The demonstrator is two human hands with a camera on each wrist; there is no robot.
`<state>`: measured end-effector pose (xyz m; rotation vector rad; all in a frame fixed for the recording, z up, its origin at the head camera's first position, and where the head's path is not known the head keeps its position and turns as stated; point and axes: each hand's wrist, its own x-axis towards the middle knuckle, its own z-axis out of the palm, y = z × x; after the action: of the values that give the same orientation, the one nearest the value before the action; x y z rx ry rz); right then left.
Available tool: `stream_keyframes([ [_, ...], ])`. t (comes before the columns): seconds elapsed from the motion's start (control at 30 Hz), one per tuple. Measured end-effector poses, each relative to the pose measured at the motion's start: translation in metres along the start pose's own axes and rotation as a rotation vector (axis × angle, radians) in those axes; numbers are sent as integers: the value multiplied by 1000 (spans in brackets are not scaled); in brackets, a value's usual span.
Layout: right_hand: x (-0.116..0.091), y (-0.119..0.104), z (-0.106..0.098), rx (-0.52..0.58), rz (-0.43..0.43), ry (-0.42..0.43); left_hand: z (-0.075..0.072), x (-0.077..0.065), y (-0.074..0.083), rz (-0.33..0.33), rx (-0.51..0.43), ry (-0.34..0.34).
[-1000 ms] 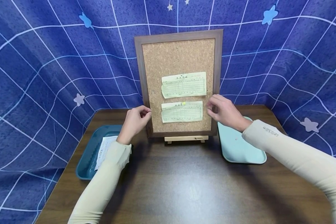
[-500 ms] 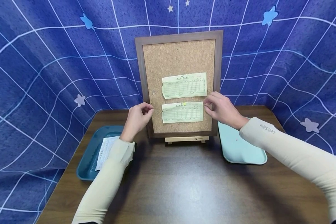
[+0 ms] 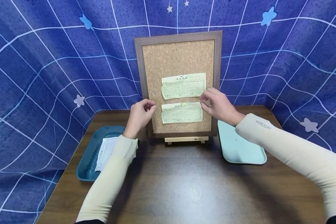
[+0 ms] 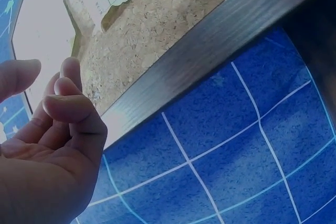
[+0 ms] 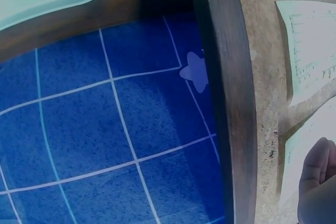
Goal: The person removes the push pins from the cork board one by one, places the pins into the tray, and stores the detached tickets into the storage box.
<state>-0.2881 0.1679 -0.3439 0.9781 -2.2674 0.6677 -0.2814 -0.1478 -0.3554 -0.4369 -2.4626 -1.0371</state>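
Note:
Two pale green receipt slips are fixed to the framed cork board [image 3: 179, 59], the upper slip [image 3: 182, 86] above the lower slip [image 3: 182, 113]. A yellow spot [image 3: 184, 104], seemingly a pin, marks the lower slip's top edge. By the board's left side is my left hand [image 3: 140, 115]; in the left wrist view its fingers [image 4: 68, 108] are loosely bent, the thumb apart from them, nothing between. My right hand [image 3: 219, 104] overlaps the board's right side, thumb and fingertips near the lower slip's upper right corner. Its fingers are bent, and no held object shows.
A wooden easel [image 3: 186, 139] supports the board on the brown table [image 3: 184, 180]. To the left, a dark teal tray [image 3: 84, 165] contains a printed white paper [image 3: 105, 151]. A light aqua tray [image 3: 240, 149] lies right. Behind hangs a blue patterned curtain [image 3: 109, 77].
Both hands have moved inward and slightly up: the left to the right, the right to the left toward the lower slip's corner. The slips have stayed in place.

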Motion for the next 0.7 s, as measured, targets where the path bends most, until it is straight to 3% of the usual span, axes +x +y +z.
stream_keyframes([
  [0.47,24,-6,3,5,-24,16,7,14,7,-38,-26,33],
  [0.7,34,-8,5,-21,7,14,11,20,9,-65,-26,45],
])
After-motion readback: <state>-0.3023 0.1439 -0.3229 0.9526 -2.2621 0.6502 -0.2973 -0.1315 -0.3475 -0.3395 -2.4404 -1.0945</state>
